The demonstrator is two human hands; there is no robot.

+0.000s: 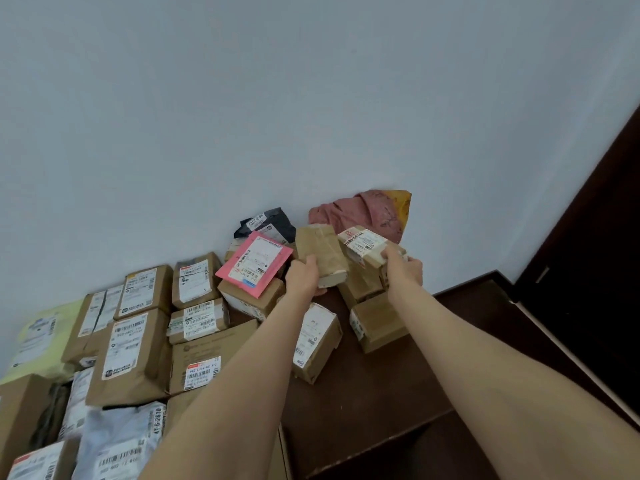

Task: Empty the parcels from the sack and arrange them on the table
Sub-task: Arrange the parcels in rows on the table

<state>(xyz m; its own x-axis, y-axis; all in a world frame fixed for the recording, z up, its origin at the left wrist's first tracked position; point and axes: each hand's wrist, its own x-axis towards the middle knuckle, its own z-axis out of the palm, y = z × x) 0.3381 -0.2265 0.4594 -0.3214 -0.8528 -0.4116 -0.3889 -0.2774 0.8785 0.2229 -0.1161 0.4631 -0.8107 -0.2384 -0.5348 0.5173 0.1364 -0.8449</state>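
Now both hands at the far pile. Left hand (302, 276) closed on a brown packet (320, 256), long axis running away toward the wall, tilted up at the far end. Right hand (403, 268) gripping a labelled box (363, 247), lifted above the loose boxes under it. Pink mailer (255, 264) just left of the left hand, lying slanted on a box (251, 299). Crumpled sack (367, 211) beyond both hands, against the wall (311, 98). Neat rows of parcels (138, 327) well to the left; likely the goal, so the left hand nearer for placing. Bare dark table (363, 410) between the forearms, free for more. Dark door (595, 254) at right.
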